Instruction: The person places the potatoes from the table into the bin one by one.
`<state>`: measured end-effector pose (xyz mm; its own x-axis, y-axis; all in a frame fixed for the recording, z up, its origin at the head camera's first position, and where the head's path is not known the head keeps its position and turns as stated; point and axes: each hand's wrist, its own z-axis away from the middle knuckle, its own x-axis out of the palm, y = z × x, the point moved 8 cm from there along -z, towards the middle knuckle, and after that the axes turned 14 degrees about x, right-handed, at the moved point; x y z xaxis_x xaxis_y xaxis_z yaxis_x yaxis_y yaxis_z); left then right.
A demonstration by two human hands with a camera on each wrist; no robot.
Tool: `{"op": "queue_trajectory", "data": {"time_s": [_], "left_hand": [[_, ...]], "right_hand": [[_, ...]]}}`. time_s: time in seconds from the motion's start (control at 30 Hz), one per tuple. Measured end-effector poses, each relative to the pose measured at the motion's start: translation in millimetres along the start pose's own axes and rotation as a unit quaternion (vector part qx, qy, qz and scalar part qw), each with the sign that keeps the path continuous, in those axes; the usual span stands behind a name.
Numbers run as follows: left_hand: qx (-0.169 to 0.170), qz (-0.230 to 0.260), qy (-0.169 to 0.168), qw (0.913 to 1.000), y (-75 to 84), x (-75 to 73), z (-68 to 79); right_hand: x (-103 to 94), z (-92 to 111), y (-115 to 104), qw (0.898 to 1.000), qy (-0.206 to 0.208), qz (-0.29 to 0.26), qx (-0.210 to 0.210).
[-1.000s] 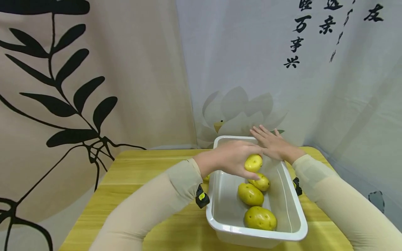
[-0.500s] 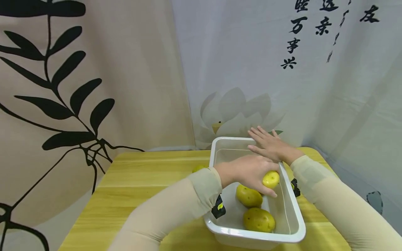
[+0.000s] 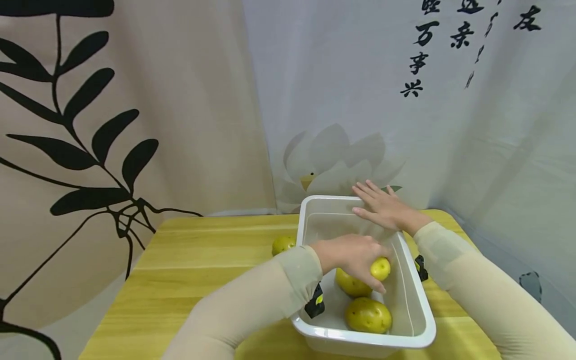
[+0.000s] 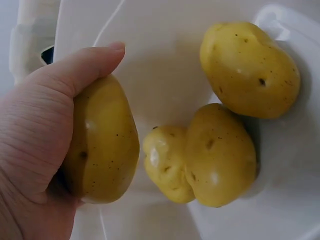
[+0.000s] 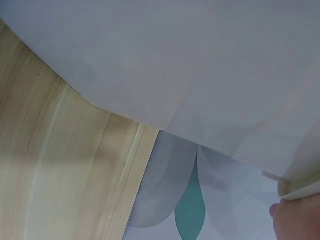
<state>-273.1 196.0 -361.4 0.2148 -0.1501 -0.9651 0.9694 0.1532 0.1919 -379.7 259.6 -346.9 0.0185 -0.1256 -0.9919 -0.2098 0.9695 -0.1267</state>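
My left hand (image 3: 353,254) reaches down into a white plastic bin (image 3: 360,338) and grips a yellow potato (image 3: 380,269), thumb on one side of it. In the left wrist view this held potato (image 4: 102,140) is close to the bin's wall, apart from the others. Two potatoes (image 4: 220,155) (image 4: 167,162) lie against each other on the bin floor, and a larger potato (image 4: 250,70) lies beside them. Part of this group is hidden under my left hand in the head view. My right hand (image 3: 389,207) rests on the bin's far right rim, fingers stretched out.
Another potato (image 3: 283,245) sits on the wooden table (image 3: 216,260), just outside the bin's left wall. A printed cloth (image 3: 202,100) hangs behind the table's far edge. The bin's walls stand around the left hand.
The left hand, holding the potato throughout, has moved from the bin's far half toward the right wall, nearer me, and then lower. The right hand has stayed at the rim.
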Motion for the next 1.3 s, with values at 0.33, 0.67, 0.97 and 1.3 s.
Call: {"op": "queue_trajectory", "data": {"time_s": [0.33, 0.67, 0.97, 1.3], "left_hand": [[0.022, 0.019, -0.028, 0.9992, 5.2, 14.5, -2.2], [0.042, 0.038, -0.044, 0.9975, 10.0, 19.0, -6.0], [0.053, 0.046, -0.037, 0.9969, 12.7, 14.9, -5.9], [0.055, 0.048, -0.027, 0.9970, 14.2, 13.6, -4.8]], "right_hand": [[0.2, -1, 2, 1.000, 0.008, -0.011, 0.003], [-1.8, -3, 2, 1.000, 0.008, -0.011, 0.001], [-1.8, -3, 3, 1.000, -0.002, -0.006, 0.008], [0.1, -2, 1, 1.000, -0.009, -0.003, 0.006]]}}
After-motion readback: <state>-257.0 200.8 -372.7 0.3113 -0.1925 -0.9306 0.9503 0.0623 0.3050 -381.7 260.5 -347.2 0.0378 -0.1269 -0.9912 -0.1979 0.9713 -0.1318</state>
